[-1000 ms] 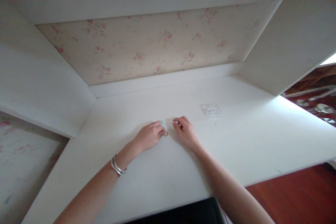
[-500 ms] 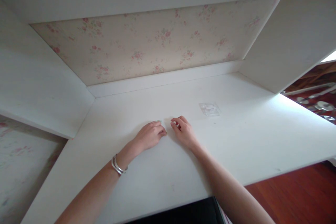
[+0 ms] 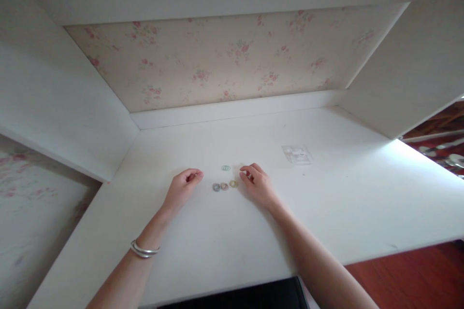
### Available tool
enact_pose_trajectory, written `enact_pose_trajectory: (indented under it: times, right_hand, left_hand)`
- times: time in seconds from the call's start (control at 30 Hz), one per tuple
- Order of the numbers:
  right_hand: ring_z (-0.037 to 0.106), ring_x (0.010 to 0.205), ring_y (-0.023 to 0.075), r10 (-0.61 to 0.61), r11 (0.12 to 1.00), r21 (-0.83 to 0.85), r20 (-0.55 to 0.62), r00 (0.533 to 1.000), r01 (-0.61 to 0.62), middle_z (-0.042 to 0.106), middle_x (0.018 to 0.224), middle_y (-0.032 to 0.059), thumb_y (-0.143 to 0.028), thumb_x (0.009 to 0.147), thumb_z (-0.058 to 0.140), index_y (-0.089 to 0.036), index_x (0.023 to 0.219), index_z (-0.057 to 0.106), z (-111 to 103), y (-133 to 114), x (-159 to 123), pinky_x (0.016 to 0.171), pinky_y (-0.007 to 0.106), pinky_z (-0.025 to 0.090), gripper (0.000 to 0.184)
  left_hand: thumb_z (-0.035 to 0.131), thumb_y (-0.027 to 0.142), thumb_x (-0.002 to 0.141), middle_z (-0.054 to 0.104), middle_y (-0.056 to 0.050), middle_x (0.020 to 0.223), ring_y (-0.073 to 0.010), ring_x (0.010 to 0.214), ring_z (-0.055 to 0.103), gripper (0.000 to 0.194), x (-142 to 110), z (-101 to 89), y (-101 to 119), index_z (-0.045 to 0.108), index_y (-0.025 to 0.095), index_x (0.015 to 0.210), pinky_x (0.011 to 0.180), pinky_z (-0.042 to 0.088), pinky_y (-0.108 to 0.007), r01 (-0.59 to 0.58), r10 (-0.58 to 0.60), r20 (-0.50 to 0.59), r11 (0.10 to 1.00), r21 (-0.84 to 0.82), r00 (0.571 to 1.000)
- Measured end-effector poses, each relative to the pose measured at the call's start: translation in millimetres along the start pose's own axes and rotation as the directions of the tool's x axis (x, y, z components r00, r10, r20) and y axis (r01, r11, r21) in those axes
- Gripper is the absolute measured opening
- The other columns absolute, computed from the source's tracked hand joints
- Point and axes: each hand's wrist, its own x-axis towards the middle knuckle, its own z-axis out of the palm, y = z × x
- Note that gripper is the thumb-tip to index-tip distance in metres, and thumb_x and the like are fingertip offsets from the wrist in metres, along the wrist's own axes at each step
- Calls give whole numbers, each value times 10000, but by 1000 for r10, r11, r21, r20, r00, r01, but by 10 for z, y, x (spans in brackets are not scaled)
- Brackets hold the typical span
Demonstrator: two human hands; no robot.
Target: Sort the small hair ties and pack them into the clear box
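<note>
Several small rings lie on the white desk (image 3: 224, 236). A green ring (image 3: 225, 168) sits farthest from me. Closer, a row holds a grey ring (image 3: 216, 187), a brownish ring (image 3: 224, 186) and a yellowish ring (image 3: 233, 184). My left hand (image 3: 183, 187) rests left of the row, fingers curled in loosely, apart from the rings. Its wrist wears silver bangles (image 3: 144, 250). My right hand (image 3: 256, 184) rests just right of the yellowish ring, fingers curled, thumb and forefinger close together; whether they hold anything is unclear.
A small clear plastic packet (image 3: 297, 154) lies on the desk to the right of my hands. Floral wallpaper (image 3: 232, 58) backs the desk alcove, with white side panels left and right. A dark object (image 3: 246, 297) sits below the desk's front edge. Red-brown floor shows at right.
My left hand has drawn back to the left, uncovering the row of three rings it was over. My right hand has stayed in place. The camera shifted slightly.
</note>
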Motion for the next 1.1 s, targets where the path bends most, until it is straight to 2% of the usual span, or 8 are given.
enact_pose_trajectory:
  times: [0.13, 0.3, 0.4, 0.5, 0.63, 0.8, 0.93, 1.1]
  right_hand:
    - [542, 672, 102, 44, 996, -81, 81, 996, -38, 586, 873, 0, -328, 886, 460, -262, 977, 638, 55, -47, 122, 629, 223, 397, 210]
    - [558, 718, 97, -89, 972, -186, 283, 955, 146, 564, 1001, 13, -295, 876, 485, -305, 1090, 628, 94, -189, 374, 685, 225, 398, 257]
    - [566, 745, 107, -124, 936, -270, 347, 930, 225, 567, 975, 8, -309, 881, 485, -312, 1026, 658, 122, -236, 471, 684, 227, 387, 225]
    - [565, 738, 105, -134, 926, -292, 334, 933, 238, 572, 934, 2, -309, 887, 473, -292, 931, 679, 168, -240, 501, 679, 224, 384, 212]
    - [562, 721, 96, -144, 946, -243, 281, 949, 216, 581, 912, 3, -286, 879, 481, -268, 912, 683, 208, -232, 485, 690, 219, 394, 205]
    - [552, 682, 103, -161, 965, -183, 152, 975, 188, 586, 875, 13, -305, 881, 484, -247, 910, 685, 102, -173, 419, 663, 225, 413, 211]
    - [557, 680, 113, -206, 961, -164, 107, 973, 222, 585, 855, 28, -329, 894, 469, -238, 914, 685, -73, -55, 223, 649, 230, 423, 235]
    - [572, 685, 119, -187, 944, -244, 154, 970, 220, 589, 888, 38, -329, 926, 402, -259, 982, 674, -204, 46, -110, 647, 231, 436, 287]
  left_hand:
    - [581, 496, 753, 513, 32, 609, -105, 557, 425, 377, -39, 58, -101, 663, 152, 882, 510, 304, -216, 88, -85, 29, 990, -110, 996]
    - [573, 479, 759, 502, 37, 595, -106, 556, 426, 353, -5, 71, -116, 663, 155, 865, 518, 304, -216, 82, -75, 60, 989, -125, 995]
    - [557, 474, 770, 459, 46, 563, -101, 527, 395, 344, -13, 62, -140, 662, 159, 858, 492, 281, -214, 66, -58, 72, 992, -109, 996]
    - [549, 450, 779, 459, 45, 557, -98, 521, 388, 319, -18, 59, -161, 662, 158, 845, 486, 274, -210, 31, -21, 85, 993, -113, 996]
    - [550, 434, 782, 469, 44, 570, -96, 526, 392, 300, -7, 51, -172, 663, 163, 844, 497, 282, -209, 27, -16, 87, 993, -118, 996]
    - [547, 431, 786, 461, 46, 574, -99, 536, 400, 290, -17, 20, -162, 661, 169, 838, 510, 291, -213, 21, -10, 93, 993, -114, 996]
    - [539, 427, 794, 454, 49, 574, -99, 535, 401, 288, -25, 17, -161, 656, 168, 842, 514, 296, -216, 11, 1, 111, 994, -108, 994]
    - [546, 435, 788, 521, 35, 601, -111, 564, 463, 295, 6, 25, -204, 661, 170, 846, 534, 330, -221, 1, 7, 109, 997, -75, 994]
